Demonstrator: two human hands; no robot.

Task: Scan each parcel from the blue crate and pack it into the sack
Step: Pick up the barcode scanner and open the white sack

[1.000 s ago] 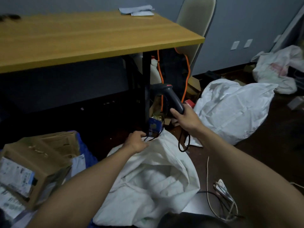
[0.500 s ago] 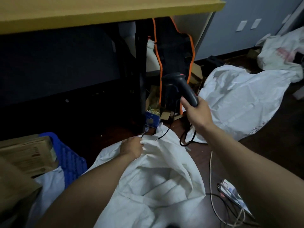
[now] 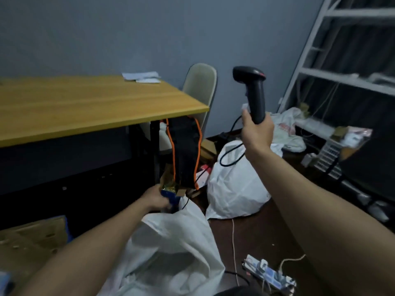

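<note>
The right hand is held high, its grip closed around the handle of the black scanner (a cable hangs below it). The left hand is curled at the rim of the white sack on the floor, against a small blue box; which one it holds, I cannot tell. A cardboard parcel lies at the lower left.

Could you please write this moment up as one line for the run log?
right hand grips scanner, raised | left hand at sack rim, grip unclear | cardboard parcel lower left, untouched
</note>
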